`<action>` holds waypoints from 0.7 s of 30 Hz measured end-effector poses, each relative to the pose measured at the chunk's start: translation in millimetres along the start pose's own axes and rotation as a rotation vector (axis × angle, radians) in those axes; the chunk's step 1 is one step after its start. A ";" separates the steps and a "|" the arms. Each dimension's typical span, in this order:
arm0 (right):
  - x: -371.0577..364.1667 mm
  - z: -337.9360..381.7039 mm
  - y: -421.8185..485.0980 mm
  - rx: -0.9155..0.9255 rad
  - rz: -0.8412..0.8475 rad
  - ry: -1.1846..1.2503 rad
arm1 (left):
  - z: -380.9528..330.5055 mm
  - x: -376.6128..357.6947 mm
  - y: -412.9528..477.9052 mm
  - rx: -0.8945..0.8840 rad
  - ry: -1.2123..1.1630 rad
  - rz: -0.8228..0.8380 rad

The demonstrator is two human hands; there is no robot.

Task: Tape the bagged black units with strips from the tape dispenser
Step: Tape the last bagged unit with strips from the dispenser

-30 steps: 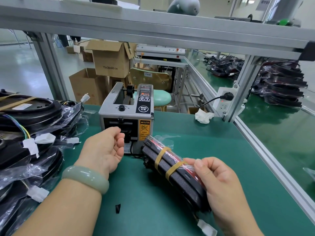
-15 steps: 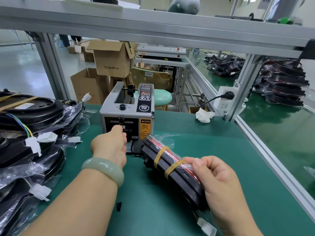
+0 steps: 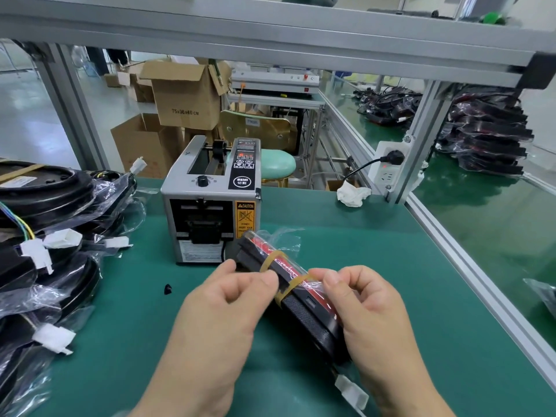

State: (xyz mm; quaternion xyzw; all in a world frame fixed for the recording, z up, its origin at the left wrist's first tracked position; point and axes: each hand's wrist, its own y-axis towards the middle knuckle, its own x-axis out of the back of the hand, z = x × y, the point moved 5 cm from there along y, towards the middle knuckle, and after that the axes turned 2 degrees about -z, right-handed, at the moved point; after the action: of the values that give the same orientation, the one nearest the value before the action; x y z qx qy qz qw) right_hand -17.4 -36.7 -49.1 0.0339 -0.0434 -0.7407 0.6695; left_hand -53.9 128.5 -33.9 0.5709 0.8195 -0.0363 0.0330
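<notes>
I see bare counter (image 3: 376, 251) to the right of the tape dispenser (image 3: 210, 206), running back to a crumpled rag (image 3: 353, 194) and out to the metal rail (image 3: 469, 266) along the right edge. On my left a heap of bagged units (image 3: 60, 236) crowds in near the dispenser, leaving a narrow lane with a black scrap (image 3: 168, 289) at its near end. A bagged unit (image 3: 304, 308) lies slantwise across the near middle, just before the dispenser's front. The frame beam (image 3: 270, 34) closes overhead.

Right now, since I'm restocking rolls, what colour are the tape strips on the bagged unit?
Translucent amber-yellow tape strips, best seen in the head view.
</notes>
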 end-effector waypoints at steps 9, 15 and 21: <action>-0.3 -2.2 0.2 0.012 0.009 -0.012 | 13.0 -15.8 -11.5 0.017 0.240 -0.009; -1.5 -4.5 1.5 0.036 0.019 -0.041 | 13.8 -18.2 -10.9 0.007 0.255 -0.014; -0.9 -5.3 1.9 0.045 0.014 -0.042 | 16.3 -19.8 -8.6 -0.002 0.230 0.000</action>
State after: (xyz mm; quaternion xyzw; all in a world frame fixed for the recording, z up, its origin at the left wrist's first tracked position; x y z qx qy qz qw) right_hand -14.9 -36.1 -54.2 0.0334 -0.0743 -0.7353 0.6729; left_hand -54.9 105.4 -48.0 0.5715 0.8178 0.0299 -0.0606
